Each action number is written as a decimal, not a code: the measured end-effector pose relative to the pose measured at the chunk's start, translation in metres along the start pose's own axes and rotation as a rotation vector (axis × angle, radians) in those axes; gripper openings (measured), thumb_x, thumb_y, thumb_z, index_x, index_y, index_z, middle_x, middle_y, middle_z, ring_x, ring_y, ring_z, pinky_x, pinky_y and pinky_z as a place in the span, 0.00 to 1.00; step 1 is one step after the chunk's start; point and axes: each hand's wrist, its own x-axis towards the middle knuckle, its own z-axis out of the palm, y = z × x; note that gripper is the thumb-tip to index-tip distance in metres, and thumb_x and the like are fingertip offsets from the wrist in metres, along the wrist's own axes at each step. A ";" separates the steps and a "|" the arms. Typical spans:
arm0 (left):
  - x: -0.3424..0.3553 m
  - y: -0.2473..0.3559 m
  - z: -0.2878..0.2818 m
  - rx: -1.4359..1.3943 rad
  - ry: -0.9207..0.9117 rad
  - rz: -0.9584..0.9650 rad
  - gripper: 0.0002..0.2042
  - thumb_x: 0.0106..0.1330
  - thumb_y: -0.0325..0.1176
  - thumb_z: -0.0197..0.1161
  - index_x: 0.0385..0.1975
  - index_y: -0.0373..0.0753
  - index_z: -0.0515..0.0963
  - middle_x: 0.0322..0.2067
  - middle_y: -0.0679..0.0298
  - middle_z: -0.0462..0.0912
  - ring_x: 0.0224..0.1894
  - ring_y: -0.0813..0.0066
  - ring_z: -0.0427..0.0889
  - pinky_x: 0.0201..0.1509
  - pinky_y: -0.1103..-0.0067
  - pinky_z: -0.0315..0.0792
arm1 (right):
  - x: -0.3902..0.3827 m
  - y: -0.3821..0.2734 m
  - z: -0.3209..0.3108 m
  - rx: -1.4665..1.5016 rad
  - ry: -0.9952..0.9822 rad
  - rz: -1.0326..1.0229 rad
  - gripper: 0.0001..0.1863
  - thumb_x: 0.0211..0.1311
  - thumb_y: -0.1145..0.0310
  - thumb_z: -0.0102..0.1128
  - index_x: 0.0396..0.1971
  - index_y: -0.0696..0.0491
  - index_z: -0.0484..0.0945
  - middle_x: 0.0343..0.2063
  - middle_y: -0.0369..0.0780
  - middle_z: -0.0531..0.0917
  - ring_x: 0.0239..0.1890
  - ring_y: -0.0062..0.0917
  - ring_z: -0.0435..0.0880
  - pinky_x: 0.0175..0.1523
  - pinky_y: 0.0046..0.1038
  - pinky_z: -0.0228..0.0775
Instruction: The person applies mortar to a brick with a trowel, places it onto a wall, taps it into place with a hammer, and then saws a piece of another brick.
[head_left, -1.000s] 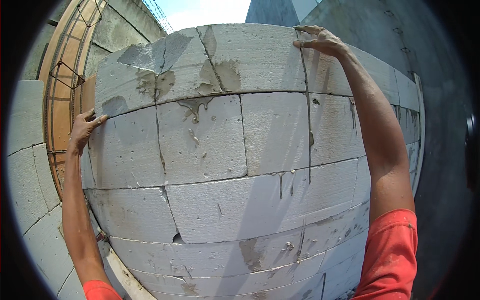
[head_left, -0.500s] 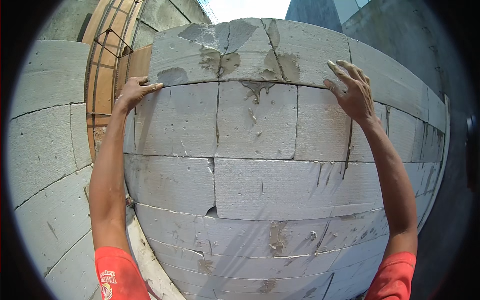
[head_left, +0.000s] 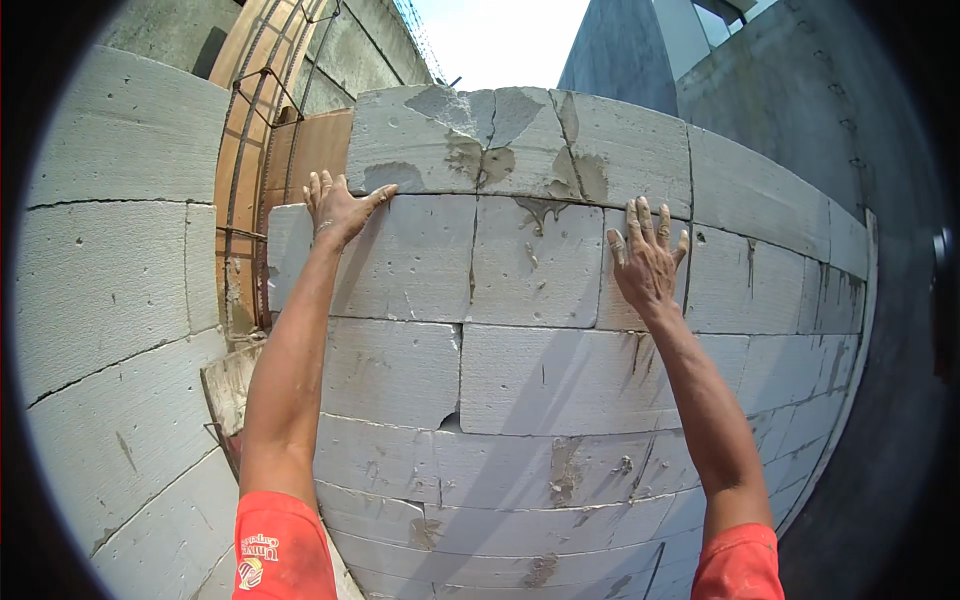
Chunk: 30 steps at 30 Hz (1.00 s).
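Before me stands a wall of pale, lightweight concrete blocks. Its top course holds a block point(head_left: 630, 140) on the right and a cracked block point(head_left: 410, 140) with grey mortar patches on the left. My left hand point(head_left: 342, 212) is at the left end of the joint under that course, fingers apart and thumb reaching toward the cracked block's lower edge. Lower on the wall, my right hand point(head_left: 648, 262) lies open, its spread fingers pointing up over a block just below the same joint. Grey residue coats the fingers. Neither hand holds anything. Wet mortar point(head_left: 540, 212) has run from the joint between them.
Wooden formwork point(head_left: 240, 130) with steel reinforcing bars rises at the wall's left end. Another block wall point(head_left: 110, 270) stands at the left. A rough board point(head_left: 228, 385) leans in the corner. A grey concrete wall point(head_left: 780, 90) rises behind on the right.
My right hand has come down from the top course to the block below. The left hand's fingers have spread upward. The view has shifted, showing more of the formwork and sky.
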 end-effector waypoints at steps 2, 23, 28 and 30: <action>-0.003 0.002 0.001 -0.046 0.013 -0.013 0.64 0.44 0.82 0.62 0.69 0.25 0.64 0.75 0.42 0.52 0.80 0.52 0.39 0.82 0.62 0.32 | 0.003 -0.023 0.002 0.072 0.056 -0.099 0.33 0.75 0.43 0.41 0.75 0.38 0.59 0.75 0.35 0.61 0.80 0.38 0.48 0.77 0.61 0.29; 0.014 -0.057 -0.009 -0.266 0.057 0.257 0.32 0.64 0.64 0.63 0.51 0.38 0.86 0.75 0.52 0.57 0.81 0.52 0.37 0.80 0.57 0.25 | 0.022 -0.138 0.015 0.166 0.171 -0.323 0.31 0.74 0.51 0.50 0.75 0.38 0.61 0.74 0.29 0.63 0.78 0.33 0.52 0.77 0.63 0.25; 0.012 -0.060 -0.008 -0.335 0.007 0.290 0.26 0.60 0.57 0.70 0.44 0.39 0.88 0.72 0.48 0.62 0.81 0.53 0.37 0.80 0.57 0.23 | 0.019 -0.165 0.013 0.295 0.195 -0.334 0.30 0.73 0.47 0.50 0.73 0.27 0.61 0.75 0.30 0.62 0.79 0.36 0.50 0.77 0.64 0.24; 0.013 -0.060 -0.006 -0.352 0.013 0.309 0.25 0.60 0.57 0.70 0.43 0.39 0.88 0.72 0.47 0.63 0.81 0.53 0.37 0.80 0.56 0.22 | 0.018 -0.171 0.016 0.272 0.212 -0.305 0.30 0.74 0.46 0.49 0.74 0.28 0.61 0.75 0.30 0.62 0.79 0.36 0.49 0.77 0.64 0.24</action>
